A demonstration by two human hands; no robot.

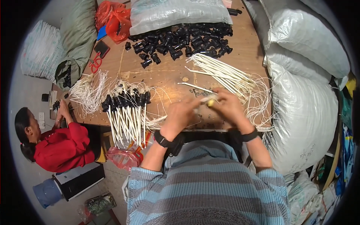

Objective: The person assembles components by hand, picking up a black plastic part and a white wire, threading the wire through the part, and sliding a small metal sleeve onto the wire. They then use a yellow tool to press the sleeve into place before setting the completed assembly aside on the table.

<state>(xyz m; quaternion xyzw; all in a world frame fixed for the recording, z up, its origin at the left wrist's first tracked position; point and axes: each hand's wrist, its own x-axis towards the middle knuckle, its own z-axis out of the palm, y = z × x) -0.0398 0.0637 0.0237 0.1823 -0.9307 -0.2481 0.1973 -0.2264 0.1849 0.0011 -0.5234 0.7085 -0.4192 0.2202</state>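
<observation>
My left hand [180, 113] and my right hand [229, 106] meet over the table's near edge, their fingers bent inward and partly smeared by motion. Between the fingertips runs a short stretch of a white sleeved wire [207, 98]; its ends are hidden. A small yellow piece [210, 102] shows at my right fingertips. Just beyond, a white rod-like sleeve [193, 86] slants toward my right hand. Small dark rings [200, 92] lie scattered around the hands. A bundle of white sleeves [221, 75] with thin loose wires [260, 97] lies beside my right hand.
Left of my hands, white sleeves with black sockets [125, 101] overhang the table edge, beside loose white wires [92, 90]. Black sockets [180, 41] are heaped under a white sack [180, 15]. Red scissors [96, 62] lie farther left. A person in red [65, 146] works there. Full sacks [303, 112] stand right.
</observation>
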